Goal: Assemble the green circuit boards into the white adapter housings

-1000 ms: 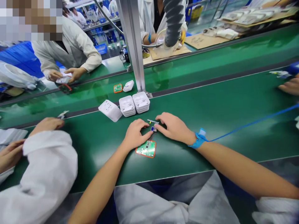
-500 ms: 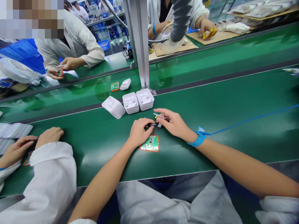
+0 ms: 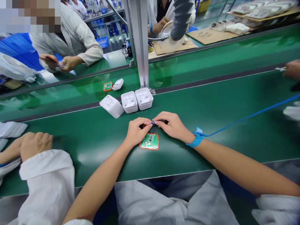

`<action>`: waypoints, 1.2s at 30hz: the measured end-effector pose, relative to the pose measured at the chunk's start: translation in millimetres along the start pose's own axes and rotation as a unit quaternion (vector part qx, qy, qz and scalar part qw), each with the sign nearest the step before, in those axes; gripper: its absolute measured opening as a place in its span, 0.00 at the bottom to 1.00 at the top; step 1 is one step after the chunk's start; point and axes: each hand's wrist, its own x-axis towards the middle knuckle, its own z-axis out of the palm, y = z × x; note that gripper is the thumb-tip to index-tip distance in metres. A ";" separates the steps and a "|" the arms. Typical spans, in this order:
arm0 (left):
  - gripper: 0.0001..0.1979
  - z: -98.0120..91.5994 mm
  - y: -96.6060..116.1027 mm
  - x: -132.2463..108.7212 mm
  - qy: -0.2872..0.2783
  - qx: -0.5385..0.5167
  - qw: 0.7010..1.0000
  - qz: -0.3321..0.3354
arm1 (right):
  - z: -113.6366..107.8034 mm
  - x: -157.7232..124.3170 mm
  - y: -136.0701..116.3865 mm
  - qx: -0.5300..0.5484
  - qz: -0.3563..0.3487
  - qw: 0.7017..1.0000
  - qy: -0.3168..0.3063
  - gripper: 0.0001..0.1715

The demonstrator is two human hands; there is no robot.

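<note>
A green circuit board with an orange edge (image 3: pixel 149 141) lies flat on the green belt (image 3: pixel 211 125) just below my two hands. My left hand (image 3: pixel 136 131) and my right hand (image 3: pixel 172 125) meet fingertip to fingertip above it, pinching a small connector part (image 3: pixel 152 122) on thin dark wires that lead down to the board. A blue strap (image 3: pixel 194 139) circles my right wrist, and its blue cord (image 3: pixel 253 114) runs off to the right.
Two stacks of white plastic housings (image 3: pixel 137 99) and one tilted housing (image 3: pixel 112 106) sit just beyond my hands, before a metal post (image 3: pixel 139 43). Another board (image 3: pixel 107 86) and white shell (image 3: pixel 117 84) lie farther back. A co-worker's sleeve (image 3: pixel 44 181) is at left; other people work across the belt.
My hands have drawn closer together over the small part, and the thin strip my right fingers held is no longer visible. The co-worker's hands at left have pulled back into fists.
</note>
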 end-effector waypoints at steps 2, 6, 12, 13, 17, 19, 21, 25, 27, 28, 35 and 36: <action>0.05 0.4 -0.7 -0.7 -0.005 0.003 1.000 -0.015 | -0.3 -0.1 0.7 0.015 -0.006 1.000 -0.004 0.07; 0.05 1.3 -1.2 -1.5 -0.014 0.017 1.000 -0.021 | -1.4 -0.1 0.9 0.030 -0.001 1.000 -0.006 0.08; 0.06 5.1 0.8 -2.6 -0.009 0.071 0.997 0.010 | 1.7 0.2 -0.5 0.035 0.025 0.999 -0.011 0.08; 0.06 6.1 1.2 -2.9 -0.005 0.072 0.997 0.007 | 2.6 0.6 -1.1 0.033 0.030 0.999 -0.011 0.08; 0.07 7.7 2.4 -4.1 0.009 0.041 0.999 -0.015 | 2.5 3.7 -4.9 0.019 0.054 0.998 -0.013 0.08; 0.08 6.8 3.4 -4.4 0.012 0.033 0.999 -0.020 | -0.4 5.3 -7.0 0.012 0.061 0.998 -0.030 0.08; 0.07 5.7 4.8 -4.5 0.009 0.035 0.999 -0.016 | -3.8 6.3 -8.8 -0.004 0.063 0.996 -0.055 0.08; 0.07 5.8 7.7 -4.0 -0.017 0.089 0.995 0.032 | -6.7 6.4 -12.0 -0.066 0.047 0.993 -0.082 0.09; 0.08 6.7 8.7 -3.4 -0.036 0.134 0.988 0.068 | -7.9 6.9 -13.8 -0.105 0.032 0.989 -0.101 0.11; 0.09 6.9 9.1 -2.9 -0.050 0.153 0.983 0.083 | -9.6 7.6 -14.2 -0.122 0.024 0.986 -0.112 0.11; 0.06 -16.0 6.9 5.8 0.016 0.365 0.914 0.177 | -52.2 14.6 3.0 -0.106 0.012 0.960 -0.260 0.10; 0.07 -21.5 5.0 7.6 0.079 0.395 0.900 0.166 | -57.8 14.0 7.1 -0.135 0.020 0.959 -0.247 0.10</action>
